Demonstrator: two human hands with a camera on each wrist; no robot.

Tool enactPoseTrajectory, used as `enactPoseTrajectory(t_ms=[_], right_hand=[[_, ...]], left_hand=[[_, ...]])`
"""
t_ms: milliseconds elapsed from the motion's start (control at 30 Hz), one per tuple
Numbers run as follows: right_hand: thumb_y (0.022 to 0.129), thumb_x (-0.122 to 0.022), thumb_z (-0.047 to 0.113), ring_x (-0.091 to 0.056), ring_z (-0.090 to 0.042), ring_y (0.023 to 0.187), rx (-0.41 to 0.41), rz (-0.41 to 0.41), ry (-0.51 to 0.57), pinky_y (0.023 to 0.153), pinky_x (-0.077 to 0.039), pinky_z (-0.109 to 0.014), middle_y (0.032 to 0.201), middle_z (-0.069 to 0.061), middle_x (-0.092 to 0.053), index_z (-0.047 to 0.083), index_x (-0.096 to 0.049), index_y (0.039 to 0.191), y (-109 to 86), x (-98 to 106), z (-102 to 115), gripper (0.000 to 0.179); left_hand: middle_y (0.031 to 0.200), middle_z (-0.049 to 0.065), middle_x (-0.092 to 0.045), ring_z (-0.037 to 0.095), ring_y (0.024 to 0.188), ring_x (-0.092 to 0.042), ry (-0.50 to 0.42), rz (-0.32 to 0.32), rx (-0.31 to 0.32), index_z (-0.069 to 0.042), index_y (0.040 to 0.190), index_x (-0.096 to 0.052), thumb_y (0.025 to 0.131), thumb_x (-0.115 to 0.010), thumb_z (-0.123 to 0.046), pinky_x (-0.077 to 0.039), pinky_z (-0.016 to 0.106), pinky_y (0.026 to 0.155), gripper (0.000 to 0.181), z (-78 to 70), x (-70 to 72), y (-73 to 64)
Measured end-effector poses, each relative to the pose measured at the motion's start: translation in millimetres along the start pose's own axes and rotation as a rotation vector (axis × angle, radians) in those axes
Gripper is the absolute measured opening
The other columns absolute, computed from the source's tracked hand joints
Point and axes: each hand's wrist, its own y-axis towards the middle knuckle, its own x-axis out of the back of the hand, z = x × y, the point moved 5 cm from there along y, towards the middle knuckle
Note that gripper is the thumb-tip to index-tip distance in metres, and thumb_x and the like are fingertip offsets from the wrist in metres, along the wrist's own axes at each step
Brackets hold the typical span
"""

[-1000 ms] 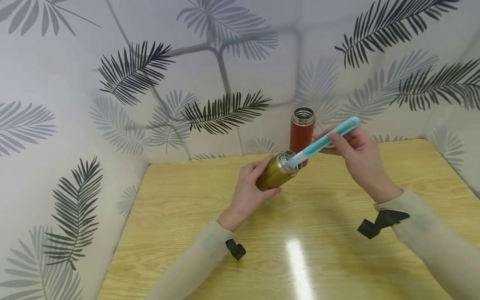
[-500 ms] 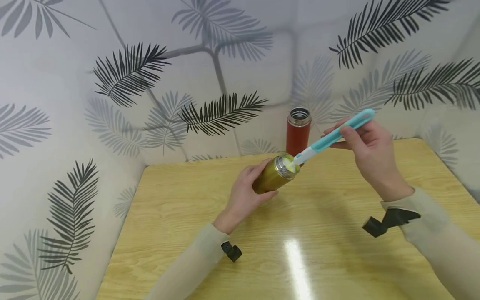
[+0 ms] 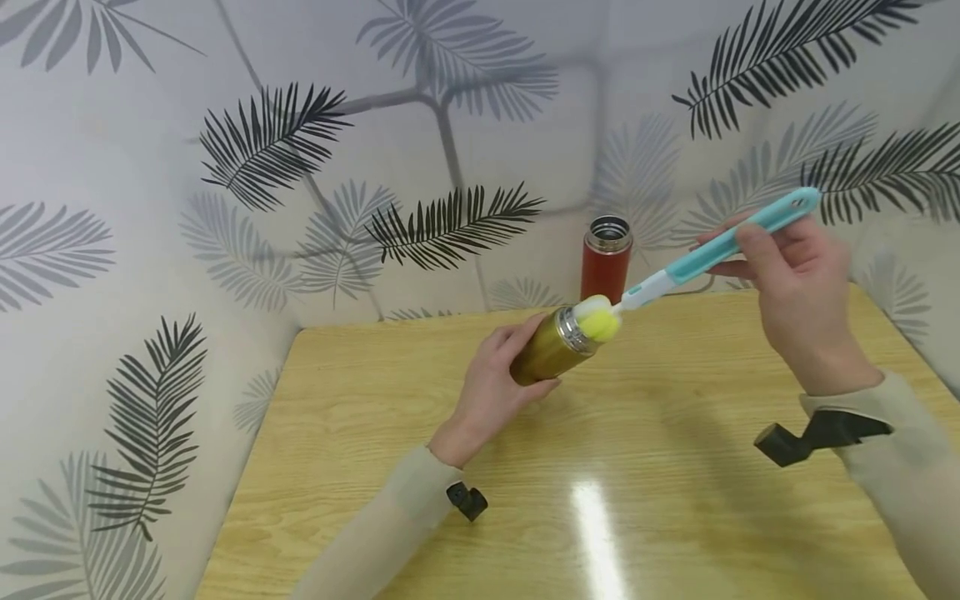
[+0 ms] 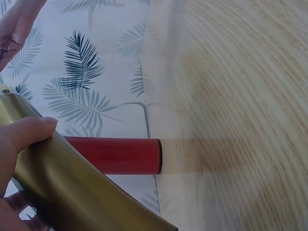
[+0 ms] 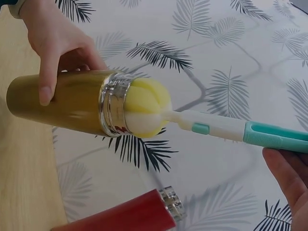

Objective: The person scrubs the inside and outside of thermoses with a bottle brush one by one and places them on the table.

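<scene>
My left hand (image 3: 491,387) grips a gold thermos bottle (image 3: 551,350) around its body, tilted with its steel mouth toward the right. In my right hand (image 3: 802,292) is a bottle brush (image 3: 712,250) with a teal and white handle, pinched between thumb and fingers. Its yellow and white sponge head (image 5: 149,108) bulges out of the bottle's mouth, part of it still inside the neck. The left wrist view shows the gold bottle (image 4: 72,178) with the left thumb across it; the brush is mostly out of that view.
A red thermos bottle (image 3: 606,265) without a lid stands upright at the table's back edge, just behind the gold one. The wooden table (image 3: 360,433) meets a leaf-patterned wall covering (image 3: 480,150). Black cameras are strapped to both wrists.
My right hand has moved up and to the right, drawing the brush outward. The sponge head, first hidden inside the gold bottle, now shows at its mouth. The left hand has barely moved.
</scene>
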Motion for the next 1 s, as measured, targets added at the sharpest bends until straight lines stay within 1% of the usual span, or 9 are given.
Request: enactPoseTrajectory(t_ms=[133,267,433,533,667,733,833,933,1000], right_hand=[[0.103,-0.058,-0.004,-0.077,-0.023,0.09,0.016,-0.014,-0.006,0.08,-0.062,-0.031,0.098,-0.018,-0.077,-0.024,-0.059,0.106,2.6,6,6,0.021],[0.103,-0.058,-0.003,-0.077,-0.026,0.091,0.005,-0.041,0.041,0.08,-0.062,-0.033,0.098,-0.021,-0.077,-0.023,-0.058,0.105,3.9,13,10,0.02],[0.102,-0.058,-0.007,-0.077,-0.029,0.09,0.056,-0.07,0.084,0.078,-0.063,-0.035,0.095,-0.024,-0.075,-0.026,-0.058,0.102,6.7,17,13,0.018],[0.101,-0.059,-0.007,-0.077,-0.028,0.089,0.067,-0.095,0.076,0.076,-0.063,-0.034,0.092,-0.023,-0.075,-0.025,-0.059,0.1,5.4,20,14,0.018],[0.101,-0.06,-0.005,-0.077,-0.027,0.092,0.047,-0.12,0.064,0.076,-0.063,-0.033,0.093,-0.021,-0.075,-0.023,-0.059,0.099,1.6,26,13,0.018],[0.101,-0.06,-0.006,-0.077,-0.027,0.094,0.054,-0.116,0.061,0.077,-0.062,-0.033,0.094,-0.021,-0.075,-0.024,-0.059,0.101,1.6,27,13,0.018],[0.101,-0.058,-0.008,-0.077,-0.029,0.096,0.066,-0.097,0.072,0.077,-0.062,-0.034,0.092,-0.021,-0.074,-0.024,-0.059,0.1,2.6,27,13,0.016],[0.1,-0.058,-0.01,-0.076,-0.029,0.097,0.055,-0.09,0.078,0.077,-0.062,-0.035,0.091,-0.02,-0.074,-0.024,-0.059,0.1,2.0,28,12,0.015],[0.101,-0.059,-0.007,-0.076,-0.029,0.099,0.037,-0.1,0.068,0.078,-0.062,-0.035,0.093,-0.02,-0.075,-0.024,-0.059,0.103,2.6,30,13,0.017]], left_hand=[[0.135,0.012,-0.06,0.031,0.121,-0.06,-0.002,-0.002,0.002,-0.027,0.154,-0.05,0.081,-0.092,-0.024,-0.052,0.051,0.099,0.083,-0.2,0.8,1.3],[0.134,0.013,-0.061,0.031,0.12,-0.059,-0.003,-0.014,-0.001,-0.025,0.153,-0.051,0.081,-0.092,-0.022,-0.052,0.051,0.099,0.083,1.1,1.1,0.0],[0.134,0.013,-0.061,0.031,0.119,-0.059,-0.004,-0.027,-0.015,-0.024,0.154,-0.05,0.082,-0.092,-0.023,-0.052,0.051,0.098,0.084,-2.5,1.9,0.9],[0.135,0.013,-0.06,0.032,0.12,-0.059,0.001,-0.022,-0.017,-0.025,0.155,-0.05,0.082,-0.092,-0.023,-0.052,0.051,0.099,0.084,-2.4,1.5,0.9],[0.136,0.013,-0.06,0.032,0.122,-0.058,0.009,-0.016,0.008,-0.026,0.154,-0.05,0.082,-0.092,-0.022,-0.052,0.053,0.098,0.084,2.6,0.6,-0.2],[0.136,0.013,-0.06,0.032,0.122,-0.058,0.01,-0.021,0.013,-0.027,0.155,-0.05,0.082,-0.092,-0.022,-0.052,0.053,0.098,0.085,4.7,1.0,0.4],[0.137,0.013,-0.06,0.033,0.123,-0.058,0.005,-0.026,0.003,-0.027,0.155,-0.049,0.082,-0.091,-0.022,-0.052,0.053,0.098,0.085,7.2,2.1,1.7],[0.137,0.013,-0.06,0.033,0.123,-0.059,0.004,-0.023,-0.002,-0.025,0.156,-0.049,0.082,-0.091,-0.023,-0.052,0.054,0.099,0.084,10.2,4.1,0.6],[0.138,0.013,-0.06,0.033,0.123,-0.059,0.007,-0.033,0.012,-0.024,0.156,-0.049,0.082,-0.091,-0.022,-0.052,0.053,0.1,0.085,14.5,6.0,-0.9]])
